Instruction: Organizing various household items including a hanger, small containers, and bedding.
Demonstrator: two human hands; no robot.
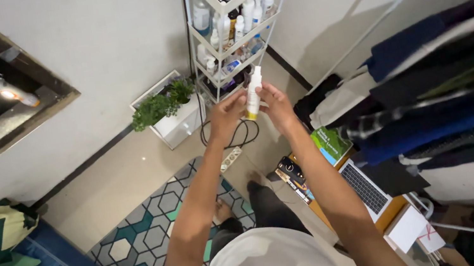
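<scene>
I hold a slim white bottle (253, 93) with a yellow band upright in front of me, between both hands. My left hand (227, 117) grips its lower part from the left. My right hand (276, 106) touches it from the right, fingers curled around the body. Just beyond the bottle stands a white wire shelf (200, 36) with several bottles and tubes on its tiers.
A white planter with green plants (163, 107) sits left of the shelf. A power strip with black cable (231, 157) lies on the floor. An open laptop (362, 186), books and clothes hanging on a rail (453, 84) are right. A patterned rug (145, 238) and blue mattress lie left.
</scene>
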